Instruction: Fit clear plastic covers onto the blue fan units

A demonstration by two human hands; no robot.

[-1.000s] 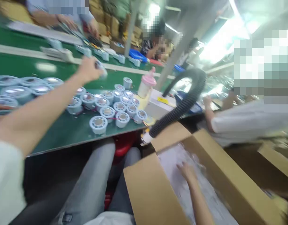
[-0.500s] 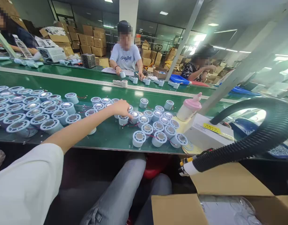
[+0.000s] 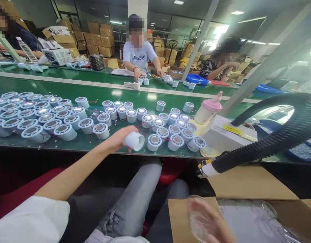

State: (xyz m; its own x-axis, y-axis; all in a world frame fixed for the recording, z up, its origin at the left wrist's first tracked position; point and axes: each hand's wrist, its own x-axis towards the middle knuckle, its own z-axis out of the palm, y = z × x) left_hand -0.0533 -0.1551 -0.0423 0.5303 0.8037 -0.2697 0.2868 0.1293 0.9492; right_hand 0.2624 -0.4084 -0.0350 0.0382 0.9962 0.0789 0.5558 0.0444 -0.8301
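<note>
My left hand point(image 3: 122, 136) is closed around a pale blue cylindrical housing point(image 3: 135, 141), tilted so its hollow end faces right, above the front edge of the green bench point(image 3: 125, 148). Down at the lower right, my right hand point(image 3: 208, 216) is smeared by motion; a clear, rounded piece point(image 3: 198, 224) shows at its fingers. That hand is over the left flap of an open cardboard box point(image 3: 179, 216), which holds clear plastic pieces. Many similar housings point(image 3: 154, 142) with round metal discs and thin red wires stand on the bench.
A black ribbed hose point(image 3: 259, 145) arches over a white box point(image 3: 218, 135) at the right. Beside it stands a pink-lidded bottle point(image 3: 208, 108). Across the bench, a person point(image 3: 139, 54) handles white parts; other people sit at both sides.
My left hand has come back toward the bench's front edge and now holds a housing. My right hand has come into view by the cardboard box. The view has shifted slightly.
</note>
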